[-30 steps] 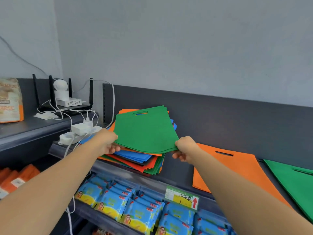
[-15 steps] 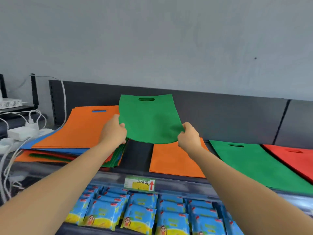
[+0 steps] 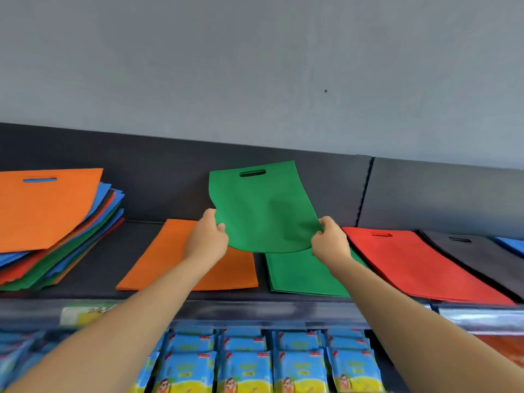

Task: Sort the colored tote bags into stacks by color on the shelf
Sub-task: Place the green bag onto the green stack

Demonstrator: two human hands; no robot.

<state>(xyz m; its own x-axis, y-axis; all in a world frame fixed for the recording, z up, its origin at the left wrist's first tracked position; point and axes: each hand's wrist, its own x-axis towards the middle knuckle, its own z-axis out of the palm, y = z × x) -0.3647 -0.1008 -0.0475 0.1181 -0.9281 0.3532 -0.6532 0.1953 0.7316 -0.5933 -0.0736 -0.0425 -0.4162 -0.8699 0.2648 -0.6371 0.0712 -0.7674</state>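
Evidently the left hand (image 3: 205, 239) and right hand (image 3: 330, 241) pinch corners of the green fabric tote bag (image 3: 261, 211) (keeping it spread) above the matching green stack (image 3: 297, 275).

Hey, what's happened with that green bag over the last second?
The green bag was carried to the right, off the mixed pile, and is now held above the flat green bag on the shelf. Nothing was let go: the left hand and right hand still pinch its lower corners. The mixed pile and the sorted orange bag and red bag lie as before.
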